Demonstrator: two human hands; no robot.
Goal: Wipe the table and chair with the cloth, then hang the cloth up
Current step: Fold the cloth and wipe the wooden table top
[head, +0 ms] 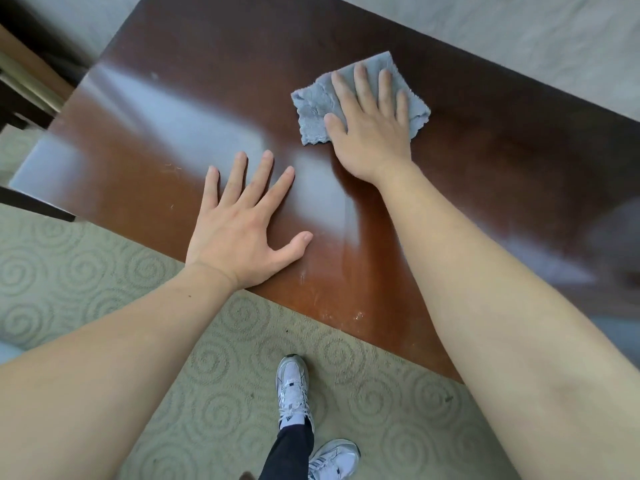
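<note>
A glossy dark-brown wooden table [173,133] fills the upper half of the head view, running diagonally. On it lies a grey-blue cloth [313,102], folded flat toward the table's far side. My right hand [370,129] presses flat on the cloth with fingers spread, covering its right part. My left hand [242,223] rests palm-down on the bare wood near the table's near edge, fingers apart, holding nothing. No chair is clearly visible.
Pale green carpet [86,271] with a spiral pattern lies below the table's near edge. My feet in white trainers [292,386] stand on it close to the table. Dark furniture [20,81] sits at the far left. Small white scuffs mark the near edge.
</note>
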